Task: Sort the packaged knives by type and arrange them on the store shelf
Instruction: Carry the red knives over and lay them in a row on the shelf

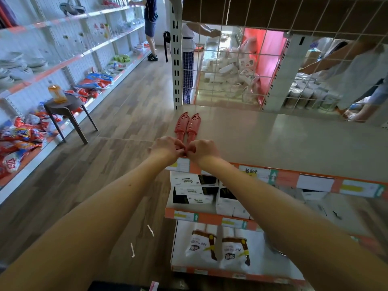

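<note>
Two red knives lie side by side on the shelf [273, 139], close to its front left corner. Their sheathed tips point toward the back edge and their long sides almost touch. The left knife [181, 124] and the right knife [194, 126] are the same type, each in a red sheath with cut-out slots.

Both hands meet at the near ends of the knives, just inside the front edge. The left hand [165, 148] has its fingers curled down over the handle end of the left knife. The right hand [203, 151] is curled the same way over the handle end of the right knife. The fingertips of the two hands touch each other. The handles are hidden under the knuckles, so each hand seems to pinch its knife rather than merely rest on it.

A wire grid [231, 59] stands along the back edge, fixed to a white post [176, 59] at the back left corner. An orange and white price strip [310, 181] runs along the front edge. Below it, tissue packs [193, 185] fill the next level and white bags [220, 248] the lowest.

On the floor to the left stands a dark stool [65, 108] with an orange bottle [56, 93] on it. Two people stand farther off, one in dark shorts [150, 22] and one in checked trousers [188, 76].
</note>
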